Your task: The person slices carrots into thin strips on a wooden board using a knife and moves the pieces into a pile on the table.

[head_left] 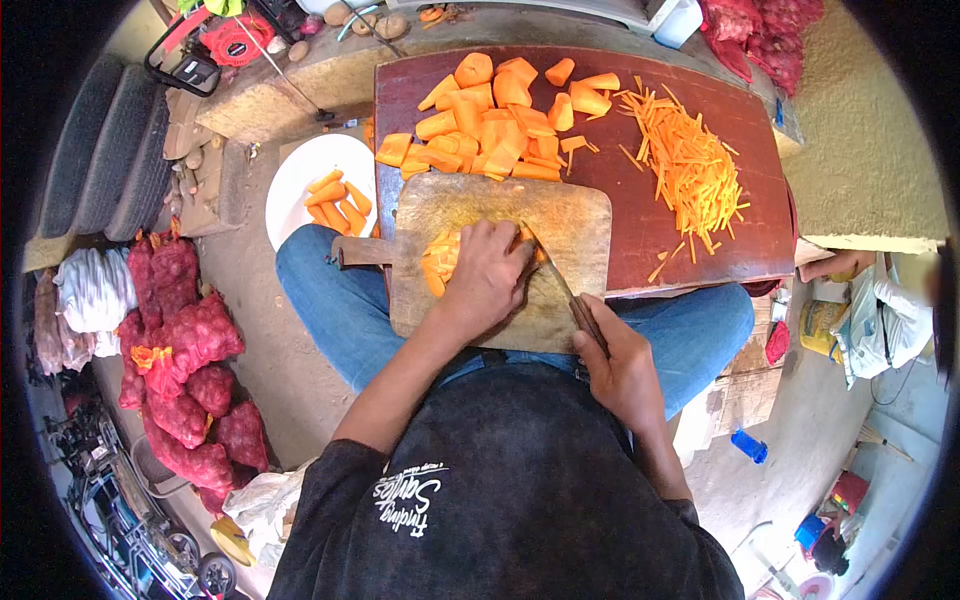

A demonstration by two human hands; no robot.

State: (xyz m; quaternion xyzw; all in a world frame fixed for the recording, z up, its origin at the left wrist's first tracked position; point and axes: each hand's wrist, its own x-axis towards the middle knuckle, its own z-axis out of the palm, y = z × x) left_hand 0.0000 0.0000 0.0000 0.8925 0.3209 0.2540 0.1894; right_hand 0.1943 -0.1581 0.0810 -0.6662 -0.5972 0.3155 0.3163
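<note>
Left hand [487, 272] over carrot slices [437, 266], right hand [622, 352] around a knife [560, 278]

How tightly the left hand presses the slices on the wooden board [582, 222], I cannot tell; the right hand is closed on the handle. For good cutting, I think, the left fingertips should be tucked away from the blade. The board overlaps the red-brown counter [636, 240], which carries carrot chunks [482, 128] and thin strips [692, 165]. A white bowl [287, 185] and red net sacks [190, 420] are at the left.
</note>
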